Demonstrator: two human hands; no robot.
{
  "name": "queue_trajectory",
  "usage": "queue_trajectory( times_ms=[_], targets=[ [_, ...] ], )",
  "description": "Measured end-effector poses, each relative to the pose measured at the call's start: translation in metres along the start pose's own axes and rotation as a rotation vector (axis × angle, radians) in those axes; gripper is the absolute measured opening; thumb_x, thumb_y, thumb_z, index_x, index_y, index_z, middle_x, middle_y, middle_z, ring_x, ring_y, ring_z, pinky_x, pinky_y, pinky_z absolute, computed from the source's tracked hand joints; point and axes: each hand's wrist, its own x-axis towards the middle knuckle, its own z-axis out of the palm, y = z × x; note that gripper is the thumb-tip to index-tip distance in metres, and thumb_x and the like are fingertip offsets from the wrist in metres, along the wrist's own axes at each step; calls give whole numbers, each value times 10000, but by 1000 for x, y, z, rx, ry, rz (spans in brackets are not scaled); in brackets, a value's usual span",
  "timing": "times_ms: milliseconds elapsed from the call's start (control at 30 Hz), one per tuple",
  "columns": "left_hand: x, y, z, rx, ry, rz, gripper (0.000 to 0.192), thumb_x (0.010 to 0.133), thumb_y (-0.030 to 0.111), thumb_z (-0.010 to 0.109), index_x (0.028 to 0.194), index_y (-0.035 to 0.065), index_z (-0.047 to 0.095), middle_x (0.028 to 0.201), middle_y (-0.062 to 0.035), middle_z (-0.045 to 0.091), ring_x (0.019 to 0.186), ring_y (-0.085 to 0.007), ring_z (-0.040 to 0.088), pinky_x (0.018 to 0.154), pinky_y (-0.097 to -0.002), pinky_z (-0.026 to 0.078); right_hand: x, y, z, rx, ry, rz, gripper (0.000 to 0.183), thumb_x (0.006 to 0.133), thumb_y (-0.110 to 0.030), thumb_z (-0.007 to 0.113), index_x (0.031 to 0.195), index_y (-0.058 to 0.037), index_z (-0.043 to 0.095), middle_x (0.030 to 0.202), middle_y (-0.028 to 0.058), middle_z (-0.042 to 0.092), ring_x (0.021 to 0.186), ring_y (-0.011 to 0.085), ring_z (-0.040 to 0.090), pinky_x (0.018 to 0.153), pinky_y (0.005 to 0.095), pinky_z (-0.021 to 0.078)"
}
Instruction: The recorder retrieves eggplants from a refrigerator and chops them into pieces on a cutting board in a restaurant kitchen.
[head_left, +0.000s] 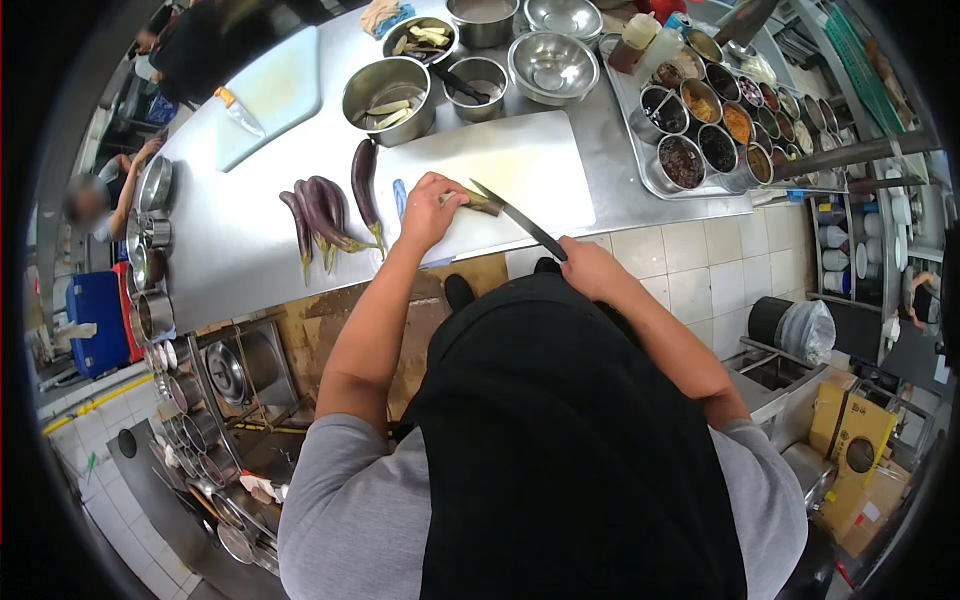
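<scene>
On the white cutting board (525, 154) my left hand (431, 210) holds a piece of eggplant (484, 202) by its left end. My right hand (590, 266) grips the handle of a kitchen knife (525, 223), whose dark blade lies against the right end of that piece. Left of the board several whole purple eggplants (319, 206) rest on the steel table, and one more eggplant (365, 180) lies along the board's edge. Behind the board, a steel pot (388, 82) contains pale cut eggplant strips (390, 116).
A second cutting board (262, 112) with an orange-handled knife (240, 112) lies at far left. Steel bowls (553, 67) and a small pot (476, 97) with a black-handled tool stand behind. At right, a tray (645, 169) bears several seasoning tins. A person (124, 180) is at far left.
</scene>
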Motion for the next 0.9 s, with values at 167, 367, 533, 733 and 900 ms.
queue_trajectory(
  times_ms=[167,367,533,733,900],
  targets=[
    [-23,-10,26,-124,211,72,114,964,20,780,1062,42,835,1061,-153,750,938,-351,689,836,-435,576,-1,-23,-4,-93,-34,33,300,1060,-167,592,1284,33,581,1069,320,771,1035,523,741,930,630,573],
    [-33,-3,38,-19,322,124,147,955,-34,749,1064,47,805,1038,-139,690,1015,-368,675,879,-453,558,-3,-34,-9,-170,-21,40,276,1045,-102,558,1288,27,572,1050,306,777,1017,516,751,906,619,585],
    [-34,-4,40,60,323,171,155,949,-59,714,1062,39,755,1044,-139,656,1027,-383,667,876,-467,556,-16,-61,-31,-274,7,-42,269,981,-39,584,1242,29,594,1011,302,781,978,494,773,873,598,607],
    [-34,-8,44,104,353,218,171,952,-51,704,1096,37,730,1075,-153,663,1043,-406,658,892,-489,561,-25,-78,-46,-356,-18,-81,255,974,-43,612,1216,36,605,974,289,786,948,488,787,845,576,623],
    [-35,-10,45,101,354,228,180,947,-50,708,1106,33,724,1091,-160,671,1056,-410,661,906,-492,566,-19,-95,-56,-403,-76,-69,268,971,-31,626,1228,38,605,996,292,792,967,485,791,854,568,629]
  ],
)
